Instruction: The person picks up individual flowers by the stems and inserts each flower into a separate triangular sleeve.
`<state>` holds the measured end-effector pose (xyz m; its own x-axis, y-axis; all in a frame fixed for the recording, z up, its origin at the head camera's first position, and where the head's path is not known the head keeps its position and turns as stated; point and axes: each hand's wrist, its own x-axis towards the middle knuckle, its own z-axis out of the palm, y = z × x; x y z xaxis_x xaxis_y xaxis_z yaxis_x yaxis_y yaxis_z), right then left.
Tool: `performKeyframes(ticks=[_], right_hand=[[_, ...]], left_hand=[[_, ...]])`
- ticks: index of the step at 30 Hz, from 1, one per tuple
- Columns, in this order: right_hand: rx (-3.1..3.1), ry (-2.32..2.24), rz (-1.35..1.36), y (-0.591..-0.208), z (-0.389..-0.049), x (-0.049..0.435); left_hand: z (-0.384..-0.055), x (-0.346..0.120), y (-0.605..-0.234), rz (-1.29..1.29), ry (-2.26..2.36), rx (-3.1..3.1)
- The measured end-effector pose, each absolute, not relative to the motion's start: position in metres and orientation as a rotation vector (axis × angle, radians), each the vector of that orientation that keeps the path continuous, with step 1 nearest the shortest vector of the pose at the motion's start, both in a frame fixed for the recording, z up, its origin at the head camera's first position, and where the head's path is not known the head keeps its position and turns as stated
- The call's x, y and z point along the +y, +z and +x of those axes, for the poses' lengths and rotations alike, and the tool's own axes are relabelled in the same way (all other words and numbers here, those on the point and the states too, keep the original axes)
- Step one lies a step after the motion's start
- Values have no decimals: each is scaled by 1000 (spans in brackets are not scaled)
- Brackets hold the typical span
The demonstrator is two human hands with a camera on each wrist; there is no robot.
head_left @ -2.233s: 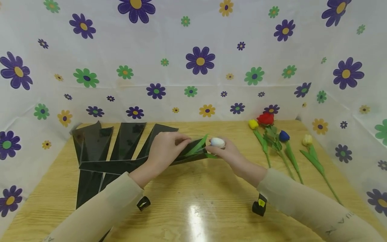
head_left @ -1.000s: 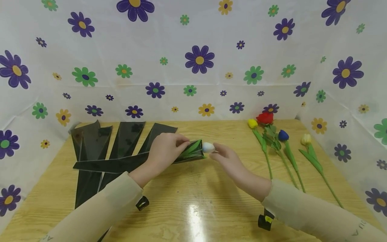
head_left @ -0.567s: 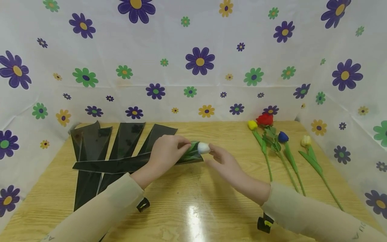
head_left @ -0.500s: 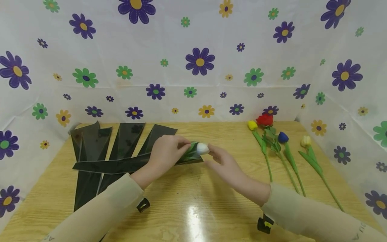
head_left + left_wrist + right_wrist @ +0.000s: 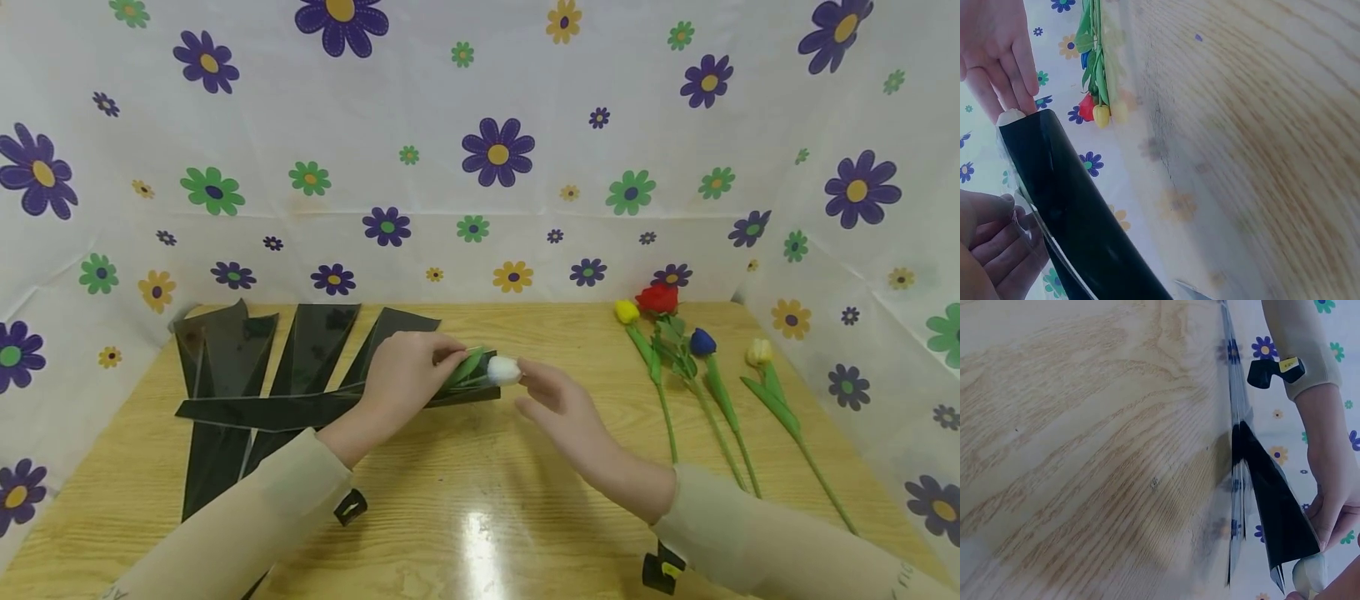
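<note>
Head view, supplemented by both wrist views: we see a white artificial tulip (image 5: 504, 370) laid lengthwise in a long, tapering flower sleeve of black sheet and clear film (image 5: 270, 412), over the middle of the pale wooden worktop (image 5: 427, 500). The sleeve's narrow end points toward the left edge, passing over several flat black sleeves (image 5: 315, 346) spread on that side. We note that the left hand (image 5: 405, 371) pinches the sleeve near its mouth, thumb against fingers; the right hand (image 5: 570, 417) is loosely spread, its nearly straight fingers touching the tip of the bloom, its thumb apart. Toward the far right corner we find a yellow tulip (image 5: 627, 312), a red rose (image 5: 657, 298) and a blue tulip (image 5: 702, 341), with a cream tulip (image 5: 759, 352) nearer the right edge. We judge the step in hand to be seating the white tulip, whose bloom projects slightly from the mouth. In our reading, the next move calls for a light push along the sleeve's length, with the film held steady so that the green leaf (image 5: 467, 367) does not catch.
</note>
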<state>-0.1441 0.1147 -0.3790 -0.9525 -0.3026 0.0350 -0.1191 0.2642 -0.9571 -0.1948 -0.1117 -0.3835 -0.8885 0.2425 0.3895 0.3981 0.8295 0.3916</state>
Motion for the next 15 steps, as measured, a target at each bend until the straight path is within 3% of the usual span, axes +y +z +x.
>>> performKeyframes(ticks=[15], right_hand=[[2383,-1641,-526,-383,-145,108]], left_hand=[[-189,-102,-382,-556,-711,-2704]])
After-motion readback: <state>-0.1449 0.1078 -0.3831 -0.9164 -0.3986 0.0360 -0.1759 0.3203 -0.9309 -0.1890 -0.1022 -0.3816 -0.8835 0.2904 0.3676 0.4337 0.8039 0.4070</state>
